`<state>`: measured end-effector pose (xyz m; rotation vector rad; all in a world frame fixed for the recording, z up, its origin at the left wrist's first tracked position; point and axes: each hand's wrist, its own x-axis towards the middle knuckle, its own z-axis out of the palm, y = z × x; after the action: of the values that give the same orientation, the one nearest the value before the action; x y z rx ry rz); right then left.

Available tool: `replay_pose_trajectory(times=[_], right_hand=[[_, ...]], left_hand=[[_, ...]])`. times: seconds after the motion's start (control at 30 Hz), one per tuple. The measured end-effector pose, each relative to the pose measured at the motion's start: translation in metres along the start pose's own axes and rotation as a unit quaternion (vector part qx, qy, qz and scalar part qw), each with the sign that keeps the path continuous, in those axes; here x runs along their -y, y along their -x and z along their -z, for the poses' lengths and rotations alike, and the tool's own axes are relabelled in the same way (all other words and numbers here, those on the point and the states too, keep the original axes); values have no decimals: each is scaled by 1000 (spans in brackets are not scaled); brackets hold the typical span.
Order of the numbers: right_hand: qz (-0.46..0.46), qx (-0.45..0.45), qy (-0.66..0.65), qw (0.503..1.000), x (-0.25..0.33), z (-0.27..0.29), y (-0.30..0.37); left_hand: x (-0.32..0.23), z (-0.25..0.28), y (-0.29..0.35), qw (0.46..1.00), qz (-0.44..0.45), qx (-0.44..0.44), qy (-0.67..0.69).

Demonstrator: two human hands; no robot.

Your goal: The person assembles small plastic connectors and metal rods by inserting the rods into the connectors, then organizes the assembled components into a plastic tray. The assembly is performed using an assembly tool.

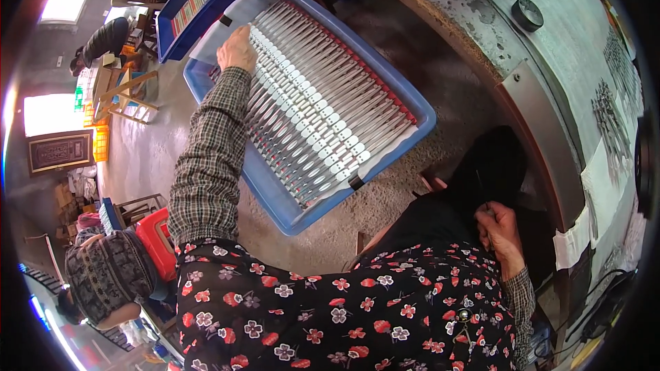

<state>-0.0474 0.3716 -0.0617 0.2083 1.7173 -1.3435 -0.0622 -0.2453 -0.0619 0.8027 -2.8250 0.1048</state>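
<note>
Slim, pointed metal tools [344, 75] that look like tweezers lie side by side in dense rows, with white rounded parts along the middle. They rest on a pale sheet in a blue plastic tray [275, 216]. My left hand [237, 49] reaches to the far left end of the rows, its fingers closed and bent down at the tools. Its fingertips, and anything in them, are hidden. Low at the right, by my dark-clothed lap, my right hand [500, 232] is closed with the fingers curled in. What it holds, if anything, does not show.
Black clips [355, 182] grip the sheet at the tray's rim. A worn workbench [509, 48] curves along the right, carrying a black ring [527, 14] and more metal tools [612, 120]. Another blue tray [179, 38] stands beyond. A person [110, 271] sits by a red stool [157, 240] at left.
</note>
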Motion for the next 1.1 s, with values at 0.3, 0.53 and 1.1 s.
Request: replay_pose_trajectory(times=[0.3,0.53,1.1], right_hand=[[-17,14,-10,1000,8,-4,-39],[-25,17,-12,999,4,-5,-38],[-26,12,-1,1000,2,-11,-27]], left_hand=[[6,-11,-12,995,75,58,-34],[-3,-6,-19,995,48,40,-80],[11,-15,-15,995,19,-30,-92]])
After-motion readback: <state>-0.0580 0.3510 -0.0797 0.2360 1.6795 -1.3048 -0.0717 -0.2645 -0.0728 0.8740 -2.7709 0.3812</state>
